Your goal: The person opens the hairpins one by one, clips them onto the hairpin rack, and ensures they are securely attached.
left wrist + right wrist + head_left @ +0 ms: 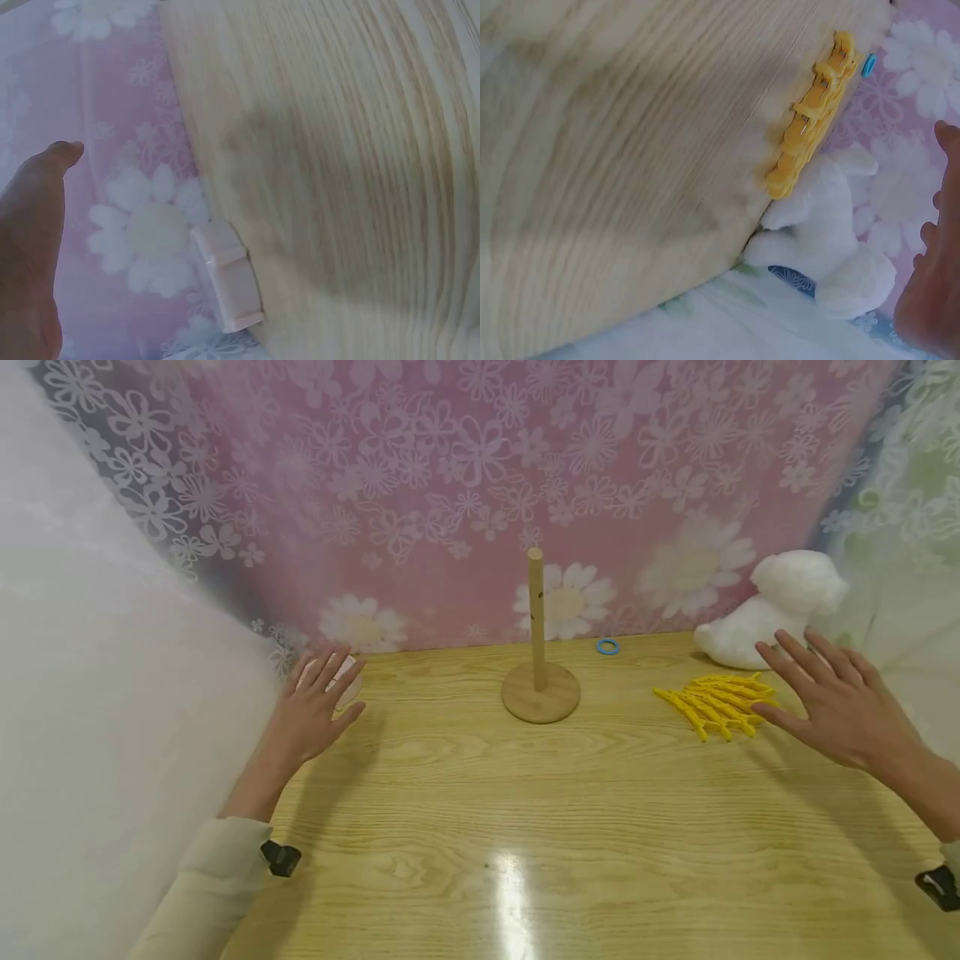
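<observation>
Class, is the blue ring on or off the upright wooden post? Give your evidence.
Off: the blue ring lies on the table, apart from the wooden post and its round base.

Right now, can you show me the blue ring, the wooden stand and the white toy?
Blue ring point(608, 652): head view, front of its rim.
Wooden stand point(537, 627): head view, upright post.
White toy point(825, 217): right wrist view, its body.

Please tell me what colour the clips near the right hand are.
The clips are yellow, and they show best in the head view.
</observation>
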Tool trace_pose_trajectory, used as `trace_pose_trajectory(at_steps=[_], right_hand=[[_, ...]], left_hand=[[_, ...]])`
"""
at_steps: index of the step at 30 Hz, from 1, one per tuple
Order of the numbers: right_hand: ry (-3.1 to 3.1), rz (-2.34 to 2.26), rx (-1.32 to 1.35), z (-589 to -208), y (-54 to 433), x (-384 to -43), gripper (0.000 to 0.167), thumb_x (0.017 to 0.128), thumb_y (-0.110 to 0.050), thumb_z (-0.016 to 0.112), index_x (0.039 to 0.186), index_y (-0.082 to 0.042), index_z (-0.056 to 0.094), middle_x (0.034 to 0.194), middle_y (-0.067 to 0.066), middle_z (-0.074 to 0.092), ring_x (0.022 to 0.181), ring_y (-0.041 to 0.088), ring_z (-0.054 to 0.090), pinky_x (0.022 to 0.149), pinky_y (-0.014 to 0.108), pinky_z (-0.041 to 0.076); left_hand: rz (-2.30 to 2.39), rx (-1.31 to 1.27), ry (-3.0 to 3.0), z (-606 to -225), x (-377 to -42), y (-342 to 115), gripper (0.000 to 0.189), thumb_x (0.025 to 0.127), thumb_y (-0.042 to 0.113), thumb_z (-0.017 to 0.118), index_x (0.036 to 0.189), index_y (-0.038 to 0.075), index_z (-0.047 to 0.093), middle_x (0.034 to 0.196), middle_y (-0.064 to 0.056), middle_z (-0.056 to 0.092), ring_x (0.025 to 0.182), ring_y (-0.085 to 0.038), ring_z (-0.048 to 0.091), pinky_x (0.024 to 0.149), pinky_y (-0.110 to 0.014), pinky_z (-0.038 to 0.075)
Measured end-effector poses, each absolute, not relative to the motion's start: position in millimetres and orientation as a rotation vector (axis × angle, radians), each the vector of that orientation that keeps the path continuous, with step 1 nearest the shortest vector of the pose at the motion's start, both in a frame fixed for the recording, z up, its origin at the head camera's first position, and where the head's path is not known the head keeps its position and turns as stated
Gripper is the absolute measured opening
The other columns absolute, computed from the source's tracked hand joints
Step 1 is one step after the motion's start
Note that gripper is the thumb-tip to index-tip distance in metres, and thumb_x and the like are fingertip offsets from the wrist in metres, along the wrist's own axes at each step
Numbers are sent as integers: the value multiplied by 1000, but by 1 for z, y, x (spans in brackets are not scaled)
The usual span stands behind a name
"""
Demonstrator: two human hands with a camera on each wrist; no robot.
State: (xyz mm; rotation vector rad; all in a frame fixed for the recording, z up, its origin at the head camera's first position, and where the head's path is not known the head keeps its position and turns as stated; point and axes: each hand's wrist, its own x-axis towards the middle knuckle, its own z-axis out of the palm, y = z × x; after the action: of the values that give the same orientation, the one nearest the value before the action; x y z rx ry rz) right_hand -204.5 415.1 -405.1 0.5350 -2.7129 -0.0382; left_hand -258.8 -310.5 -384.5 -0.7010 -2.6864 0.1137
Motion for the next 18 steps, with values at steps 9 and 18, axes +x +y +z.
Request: trace_pose_trajectory(at_steps=[9,18], right_hand=[[-2810,635,430,-421,401,-192,83,105,-30,62,170,-20,10,174,15,6,155,53,4,111,85,3],[-2862,1118,287,-432,378,-189,76,109,-28,57,169,-11,13,164,35,23,137,62,32,97,63,44]], left_hand=[[-258,-679,-2814,-410,-279,-288,74,105,46,59,166,15,30,173,-12,21,158,-35,18,128,-60,7],[-665,-665,-2893,-433,-303,-236,78,102,45,66,166,18,30,170,-15,27,154,-42,26,125,-67,17]])
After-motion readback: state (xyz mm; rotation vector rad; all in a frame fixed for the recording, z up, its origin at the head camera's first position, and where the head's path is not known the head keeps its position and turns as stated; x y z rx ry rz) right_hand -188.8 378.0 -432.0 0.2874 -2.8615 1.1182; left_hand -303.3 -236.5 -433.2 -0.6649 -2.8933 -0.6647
